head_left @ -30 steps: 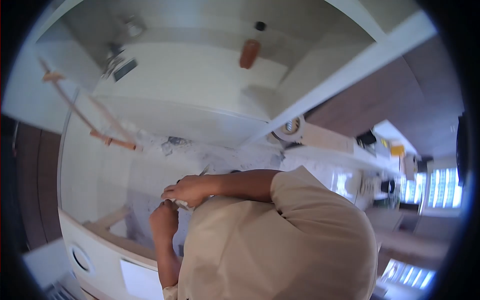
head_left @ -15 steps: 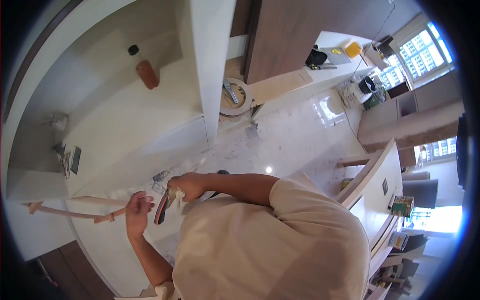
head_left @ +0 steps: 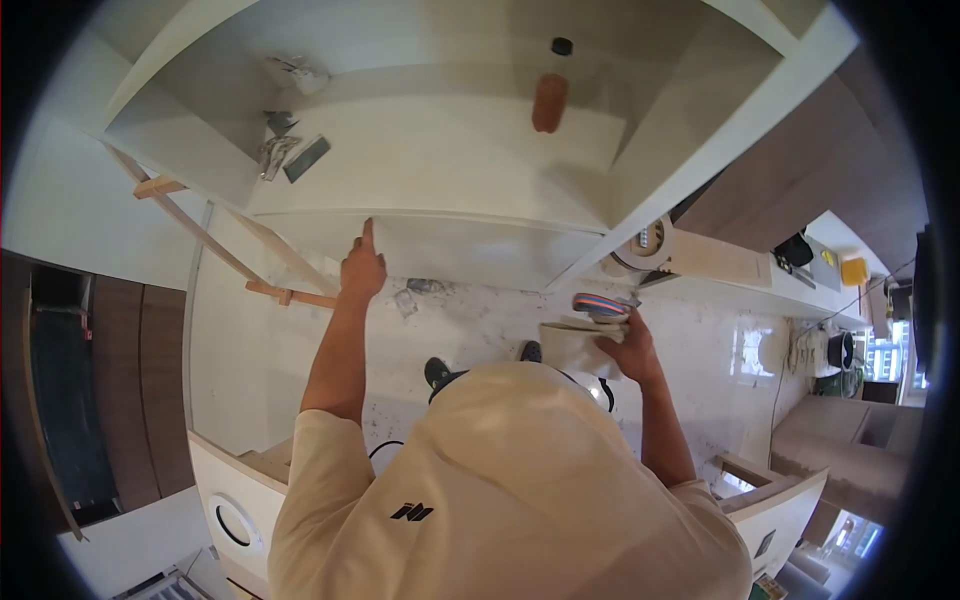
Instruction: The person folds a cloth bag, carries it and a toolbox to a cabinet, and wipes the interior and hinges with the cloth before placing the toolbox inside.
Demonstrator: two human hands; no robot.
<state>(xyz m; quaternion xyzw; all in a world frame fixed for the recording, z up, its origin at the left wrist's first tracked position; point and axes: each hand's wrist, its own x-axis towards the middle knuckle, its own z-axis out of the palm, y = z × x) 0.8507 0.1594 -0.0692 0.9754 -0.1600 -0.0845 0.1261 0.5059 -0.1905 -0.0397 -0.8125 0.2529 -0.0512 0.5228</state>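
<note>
At the left, a wooden frame [head_left: 205,240] leans by the shelf [head_left: 430,150], which carries a grey block [head_left: 306,159]; our left grip [head_left: 363,272] is loose, index finger stretched out to the shelf's front edge and the other fingers partly curled. Farther right, a bottle [head_left: 549,103] stands on the shelf, and lower down a pale container [head_left: 575,350] and, at its top, a striped tool [head_left: 603,304] sit in front of us, with our right grip [head_left: 632,350] pinching them together from the right.
</note>
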